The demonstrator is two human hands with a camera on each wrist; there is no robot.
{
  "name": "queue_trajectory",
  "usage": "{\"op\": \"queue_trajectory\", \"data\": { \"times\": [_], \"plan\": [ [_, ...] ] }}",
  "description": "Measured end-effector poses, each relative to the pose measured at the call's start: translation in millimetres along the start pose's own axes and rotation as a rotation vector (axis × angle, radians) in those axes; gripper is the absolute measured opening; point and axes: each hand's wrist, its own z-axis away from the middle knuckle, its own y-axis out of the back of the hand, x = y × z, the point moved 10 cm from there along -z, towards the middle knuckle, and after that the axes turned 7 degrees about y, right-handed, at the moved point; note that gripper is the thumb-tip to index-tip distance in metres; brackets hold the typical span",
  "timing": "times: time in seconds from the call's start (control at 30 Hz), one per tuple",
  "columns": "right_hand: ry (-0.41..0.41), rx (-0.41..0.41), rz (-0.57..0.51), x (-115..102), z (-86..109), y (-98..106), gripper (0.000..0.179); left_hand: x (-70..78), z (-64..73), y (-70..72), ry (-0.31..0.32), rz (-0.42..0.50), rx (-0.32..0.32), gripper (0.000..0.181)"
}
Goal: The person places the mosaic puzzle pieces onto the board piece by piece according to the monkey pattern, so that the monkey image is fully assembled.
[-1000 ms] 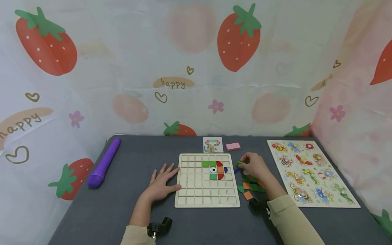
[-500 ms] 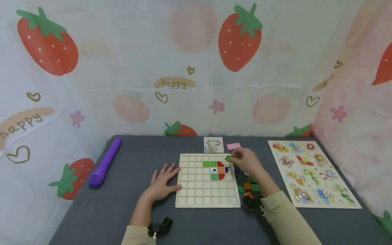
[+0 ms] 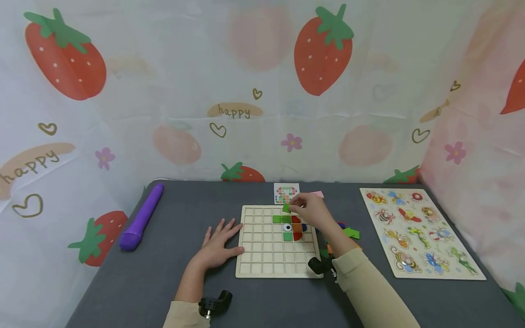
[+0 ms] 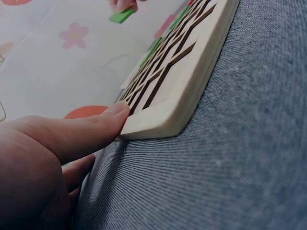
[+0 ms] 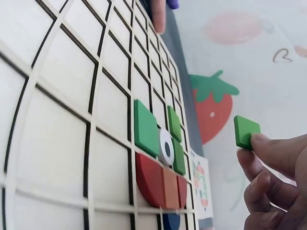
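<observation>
My right hand (image 3: pixel 310 208) pinches a green square tile (image 5: pixel 246 131) between thumb and fingertips, held above the far edge of the wooden grid board (image 3: pixel 262 259). On that board lie green tiles (image 3: pixel 281 219), a white eye piece (image 5: pixel 166 146), red rounded pieces (image 5: pixel 149 178), an orange square (image 5: pixel 170 187) and a blue half-round piece (image 5: pixel 171 221). My left hand (image 3: pixel 217 249) lies with its fingers spread at the board's left side. In the left wrist view its thumb (image 4: pixel 115 109) rests on the board's rim.
Loose tiles (image 3: pixel 352 233) lie right of the board, partly behind my right forearm. A pattern card (image 3: pixel 283 190) and a pink block (image 3: pixel 319 194) stand behind it. A sticker-like picture board (image 3: pixel 418 232) lies at right, a purple microphone-shaped object (image 3: pixel 141 217) at left.
From the loose tiles at the right, my right hand has moved left with the green tile to over the board's far edge. The left hand stays put.
</observation>
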Motion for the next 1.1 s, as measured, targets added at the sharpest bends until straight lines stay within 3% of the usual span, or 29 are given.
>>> {"op": "queue_trajectory", "data": {
  "times": [0.27,0.7,1.1],
  "plan": [
    [-0.022,0.054,-0.039,-1.5,-8.0,-14.4,0.016,1.1,-1.1,-0.3,0.006,-0.011,-0.001,0.076],
    [-0.038,-0.035,-0.026,4.5,-23.2,-54.0,0.008,0.9,2.3,0.4,0.018,-0.004,-0.003,0.076],
    [-0.023,-0.076,0.121,-5.3,-26.8,-73.4,0.007,2.0,3.1,0.5,0.020,-0.008,-0.015,0.076]
  ]
}}
